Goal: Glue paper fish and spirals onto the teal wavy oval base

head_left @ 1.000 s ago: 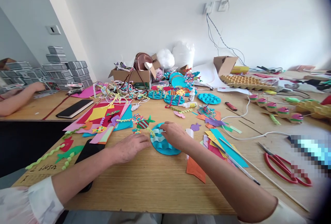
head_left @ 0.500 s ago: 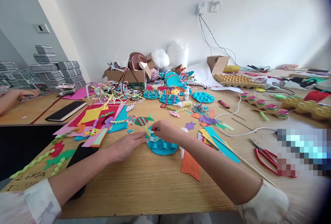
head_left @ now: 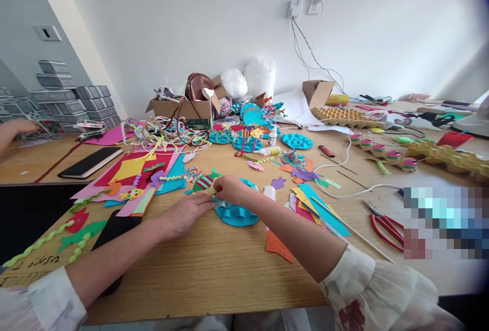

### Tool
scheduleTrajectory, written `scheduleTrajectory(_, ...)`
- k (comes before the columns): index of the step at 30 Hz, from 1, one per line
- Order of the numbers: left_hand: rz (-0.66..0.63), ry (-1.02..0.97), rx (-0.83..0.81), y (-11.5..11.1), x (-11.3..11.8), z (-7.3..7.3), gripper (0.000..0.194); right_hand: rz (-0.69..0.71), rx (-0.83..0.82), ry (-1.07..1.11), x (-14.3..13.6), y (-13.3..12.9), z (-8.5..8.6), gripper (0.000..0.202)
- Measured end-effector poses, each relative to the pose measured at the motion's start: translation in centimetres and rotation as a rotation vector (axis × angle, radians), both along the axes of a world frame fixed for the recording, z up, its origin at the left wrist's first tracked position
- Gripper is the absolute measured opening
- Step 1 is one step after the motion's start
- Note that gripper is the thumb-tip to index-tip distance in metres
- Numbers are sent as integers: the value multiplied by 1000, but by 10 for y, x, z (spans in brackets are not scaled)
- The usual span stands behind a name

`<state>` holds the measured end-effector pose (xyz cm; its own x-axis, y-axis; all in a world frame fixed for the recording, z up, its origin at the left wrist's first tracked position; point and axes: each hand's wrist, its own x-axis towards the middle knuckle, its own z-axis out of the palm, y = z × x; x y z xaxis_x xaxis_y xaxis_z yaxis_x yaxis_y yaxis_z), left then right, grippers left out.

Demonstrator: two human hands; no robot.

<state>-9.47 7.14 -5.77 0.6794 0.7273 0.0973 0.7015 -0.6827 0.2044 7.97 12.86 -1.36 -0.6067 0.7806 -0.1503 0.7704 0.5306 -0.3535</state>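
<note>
The blue disc point(head_left: 239, 215), ridged with wavy strips, is laid flat under the right hand point(head_left: 234, 190) and partly hidden by it, while the fish point(head_left: 202, 183), striped in red, white and green, is seen just beyond the left hand point(head_left: 186, 214), its green tail near the right fingertips.

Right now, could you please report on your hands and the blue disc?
Left hand, right hand: close together at blue disc, grip hidden. Disc rests on table, partly covered. Striped fish just beyond left hand.
</note>
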Motion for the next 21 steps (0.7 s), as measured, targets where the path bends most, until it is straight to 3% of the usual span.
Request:
scheduleTrajectory(5,73,36,2,3,-2,-5,42,-5,7,-11,0,-2,2,22)
scheduleTrajectory(13,42,104,33,7,-3,-11,47,-6,-1,-25,0,-1,1,23)
scheduleTrajectory(21,4,-45,0,12,-4,-16,39,-2,-21,-4,3,0,-1,25)
